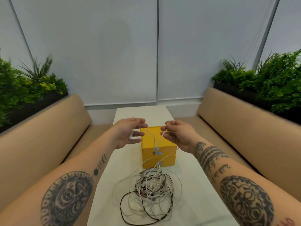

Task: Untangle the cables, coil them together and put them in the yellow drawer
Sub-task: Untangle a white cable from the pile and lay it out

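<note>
A tangled heap of white and black cables [150, 191] lies on the near part of the white table [114, 176]. Behind it stands a yellow drawer box [157, 144] with two shut drawers, each with a small blue tag. Both hands are raised above the box, palms facing each other. My left hand [128, 132] pinches one end of a thin white cable [154, 139], its plug hanging by the palm. My right hand [175, 134] pinches another strand of it. The cable sags between the hands and drops down into the heap.
Tan upholstered benches [40, 136] run along both sides of the narrow table. Dark planters with green plants [268, 79] sit behind each bench. Grey window blinds close the far end.
</note>
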